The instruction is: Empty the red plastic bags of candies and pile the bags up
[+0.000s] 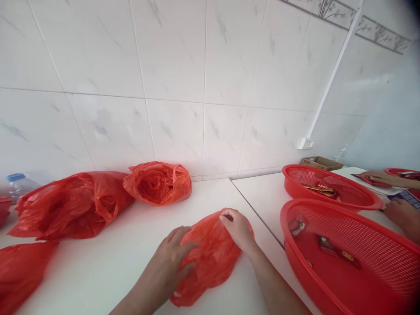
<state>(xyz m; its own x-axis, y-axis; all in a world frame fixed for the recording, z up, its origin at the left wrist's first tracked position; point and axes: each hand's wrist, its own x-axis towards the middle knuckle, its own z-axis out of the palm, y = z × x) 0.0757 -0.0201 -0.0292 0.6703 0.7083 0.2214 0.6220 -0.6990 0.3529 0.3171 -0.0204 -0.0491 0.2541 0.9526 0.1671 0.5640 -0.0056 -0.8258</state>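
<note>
A thin red plastic bag (213, 258) lies crumpled on the white table in front of me. My right hand (238, 227) pinches its upper right edge between thumb and fingers. Over the bag's left side, my left hand (167, 262) has its fingers spread; I cannot tell whether the fingertips press on the plastic. Just right of my right forearm stands a large red plastic basket (328, 288) with a few small dark packets (337, 251) at its bottom.
Behind it, another red basket (288, 181) holds packets. Stuffed red bags (75, 201) and a smaller open bag (160, 183) lie by the tiled wall. A blue-capped bottle (24, 186) stands far left. At far right, another person's hands (398, 212) work beside a cardboard box (321, 163).
</note>
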